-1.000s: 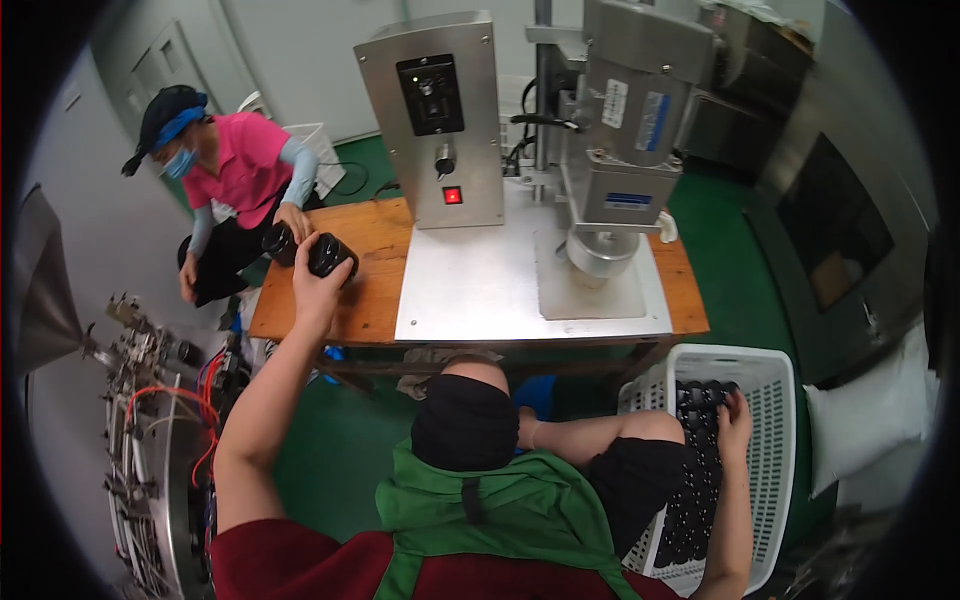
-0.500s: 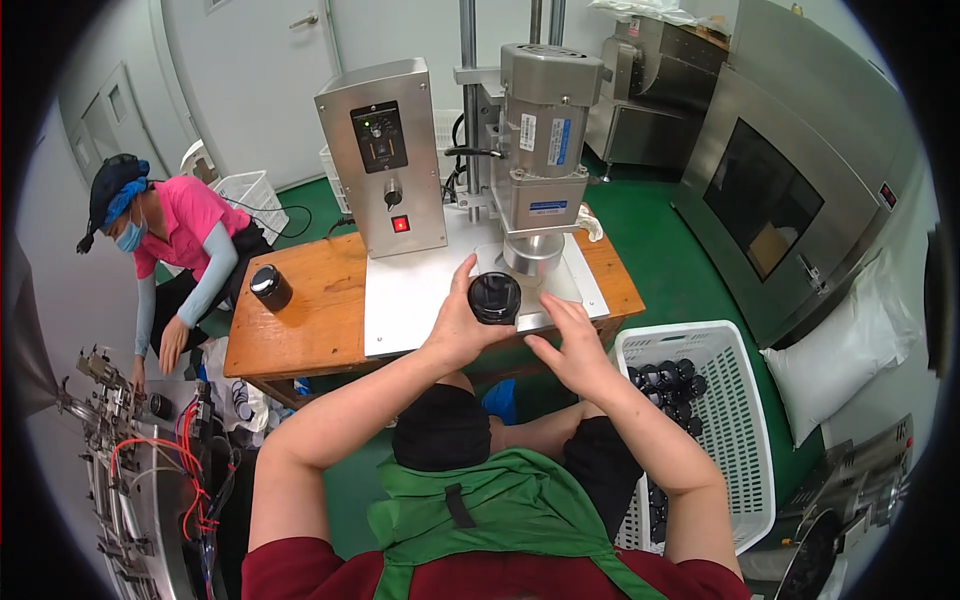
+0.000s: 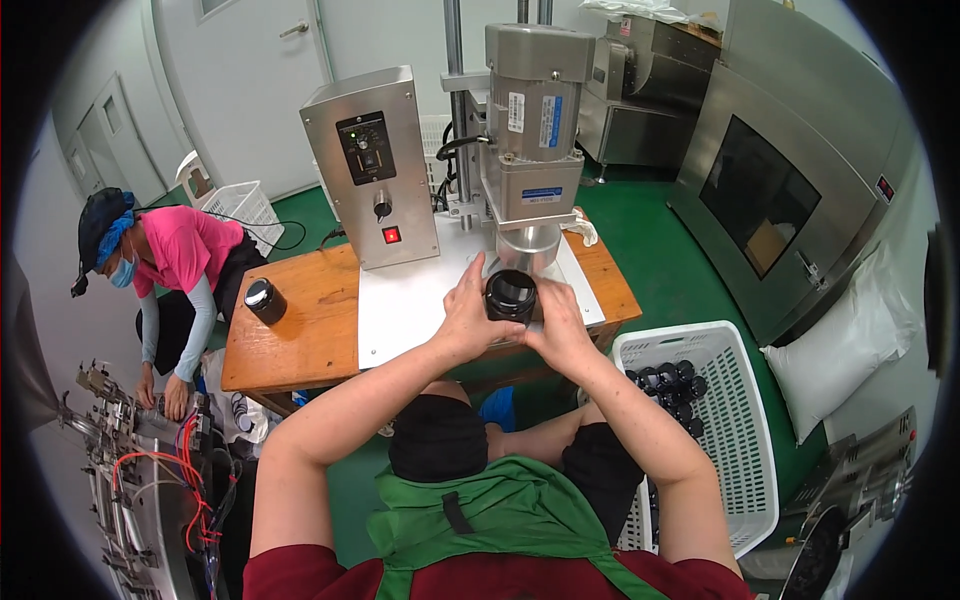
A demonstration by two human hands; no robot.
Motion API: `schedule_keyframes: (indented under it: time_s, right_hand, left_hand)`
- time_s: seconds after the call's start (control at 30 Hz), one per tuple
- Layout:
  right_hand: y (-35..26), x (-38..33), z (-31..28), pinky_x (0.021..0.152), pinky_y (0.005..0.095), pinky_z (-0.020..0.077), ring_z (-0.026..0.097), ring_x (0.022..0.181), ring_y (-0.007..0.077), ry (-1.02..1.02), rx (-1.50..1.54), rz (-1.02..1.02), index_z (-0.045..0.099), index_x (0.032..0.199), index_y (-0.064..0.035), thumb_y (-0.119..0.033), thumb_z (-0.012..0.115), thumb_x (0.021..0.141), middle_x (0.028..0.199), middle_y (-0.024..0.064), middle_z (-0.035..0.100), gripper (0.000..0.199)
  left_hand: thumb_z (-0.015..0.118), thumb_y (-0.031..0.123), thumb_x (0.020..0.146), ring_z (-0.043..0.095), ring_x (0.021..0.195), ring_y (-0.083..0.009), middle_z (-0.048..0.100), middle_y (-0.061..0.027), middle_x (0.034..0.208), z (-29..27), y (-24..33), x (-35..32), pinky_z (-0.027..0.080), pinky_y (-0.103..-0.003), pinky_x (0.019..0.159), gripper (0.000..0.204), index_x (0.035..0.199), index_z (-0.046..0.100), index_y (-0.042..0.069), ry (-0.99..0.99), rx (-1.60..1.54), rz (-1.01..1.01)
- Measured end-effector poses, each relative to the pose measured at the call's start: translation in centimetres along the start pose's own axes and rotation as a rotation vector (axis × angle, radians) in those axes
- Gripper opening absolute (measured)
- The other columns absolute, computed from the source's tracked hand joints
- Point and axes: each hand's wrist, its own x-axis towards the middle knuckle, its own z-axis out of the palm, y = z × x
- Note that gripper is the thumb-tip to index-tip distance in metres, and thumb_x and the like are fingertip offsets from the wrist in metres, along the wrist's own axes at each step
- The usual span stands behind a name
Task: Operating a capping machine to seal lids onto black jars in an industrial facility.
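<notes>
Crouching at far left, a co-worker in a pink shirt [image 3: 185,250] reaches down beside a rack of red cables [image 3: 150,470], well apart from the bench. On the wooden table [image 3: 300,330] a second dark jar with a pale cap [image 3: 265,300] stands alone near the left edge. Next comes the steel control box [image 3: 375,165] with a dial and a red button, standing on a pale metal plate [image 3: 410,310].

The left hand [image 3: 465,315] curls around the left side of the black jar [image 3: 511,296], thumb raised toward the rim; the right hand [image 3: 560,322] cups its right side and base. Both are closed on it, fingers wrapped, not spread. The jar sits just under the round steel head [image 3: 528,245] of the motor unit [image 3: 535,110]; whether they touch cannot be told.

The jar looks rigid, smooth and fairly light; its glossy wall could slip, so a hold around the body, below the open mouth, seems soundest.

Room is tight above, under the head, and behind, at the column. The plate is open to the left of the jar; the table's right edge lies near, with a white basket [image 3: 740,440] of dark jars below it.
</notes>
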Motion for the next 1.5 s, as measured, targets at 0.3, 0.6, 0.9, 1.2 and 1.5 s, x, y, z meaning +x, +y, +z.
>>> schedule_keyframes:
  time_s: [0.3, 0.6, 0.9, 1.2, 1.5]
  right_hand:
    - [2.4, 4.4, -1.5, 0.099, 0.0454, 0.0425, 0.052, 0.117, 0.0374, 0.017, 0.012, 0.102, 0.056, 0.120, -0.0017, -0.015, 0.085, 0.064, 0.119, 0.0181, 0.061, 0.064]
    - [3.7, 4.2, -0.9, 0.087, 0.0443, 0.0487, 0.063, 0.099, 0.0373, -0.025, 0.040, 0.228, 0.059, 0.114, 0.0001, -0.019, 0.085, 0.067, 0.103, 0.0202, 0.067, 0.057]
    - [3.3, 4.1, -1.0, 0.085, 0.0463, 0.0492, 0.063, 0.097, 0.0392, -0.003, 0.065, 0.229, 0.061, 0.110, -0.0007, -0.019, 0.084, 0.066, 0.099, 0.0215, 0.068, 0.053]
    - [3.4, 3.9, -0.8, 0.087, 0.0464, 0.0493, 0.062, 0.098, 0.0388, 0.000, 0.021, 0.257, 0.062, 0.112, -0.0013, -0.020, 0.083, 0.068, 0.099, 0.0211, 0.067, 0.053]
    - [2.9, 3.7, -1.1, 0.087, 0.0457, 0.0482, 0.061, 0.098, 0.0376, -0.004, 0.030, 0.260, 0.064, 0.106, -0.0015, -0.025, 0.084, 0.067, 0.096, 0.0190, 0.067, 0.050]
  left_hand:
    - [0.093, 0.029, 0.050, 0.033, 0.142, -0.0335, 0.039, -0.0218, 0.148, 1.1, 0.1, 5.8, 0.016, -0.049, 0.113, 0.133, 0.153, 0.014, 0.002, 0.034, -0.076, 0.059]
    - [0.096, 0.027, 0.050, 0.052, 0.126, -0.0339, 0.058, -0.0177, 0.129, 2.2, -0.6, 6.1, 0.036, -0.044, 0.108, 0.117, 0.143, 0.030, 0.003, 0.100, -0.235, 0.037]
    - [0.089, 0.008, 0.064, 0.055, 0.123, -0.0266, 0.056, -0.0179, 0.128, 2.3, 0.7, 5.4, 0.042, -0.037, 0.107, 0.090, 0.134, 0.034, -0.003, 0.112, -0.289, -0.032]
    - [0.089, 0.010, 0.064, 0.054, 0.123, -0.0277, 0.056, -0.0186, 0.127, 2.0, 1.2, 5.2, 0.041, -0.038, 0.107, 0.090, 0.134, 0.034, -0.002, 0.103, -0.275, -0.072]
    - [0.090, 0.013, 0.064, 0.056, 0.119, -0.0278, 0.057, -0.0188, 0.125, 1.9, 1.3, 5.0, 0.043, -0.037, 0.104, 0.084, 0.129, 0.039, -0.004, 0.088, -0.253, -0.095]
